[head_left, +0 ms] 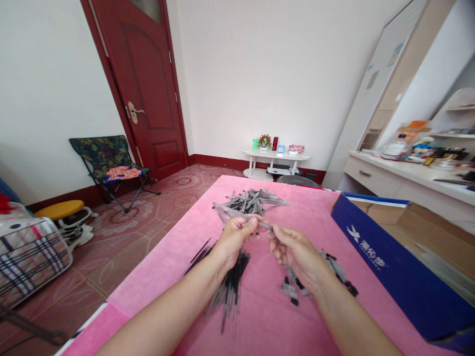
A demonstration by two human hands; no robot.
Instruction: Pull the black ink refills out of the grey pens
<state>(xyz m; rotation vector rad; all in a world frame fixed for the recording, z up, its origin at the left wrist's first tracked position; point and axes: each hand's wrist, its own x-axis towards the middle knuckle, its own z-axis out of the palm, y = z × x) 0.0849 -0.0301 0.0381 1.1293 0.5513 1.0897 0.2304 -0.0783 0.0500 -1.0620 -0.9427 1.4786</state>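
Both hands meet above the middle of the pink cloth, gripping one slim greyish pen. My left hand pinches it between thumb and fingers. At its other end, my right hand closes thumb and forefinger on the dark tip. Beyond the hands lies a heap of similar grey, translucent pens. Thin dark rods like pen refills lie under and beside my left forearm, partly covered by it. Near my right forearm are short clear-and-black pieces resembling pen caps; the arm hides some.
A blue open cardboard box stands along the table's right side. Behind it is a white counter with bottles and small items. A low white stand, a folding chair and a yellow stool stand farther off.
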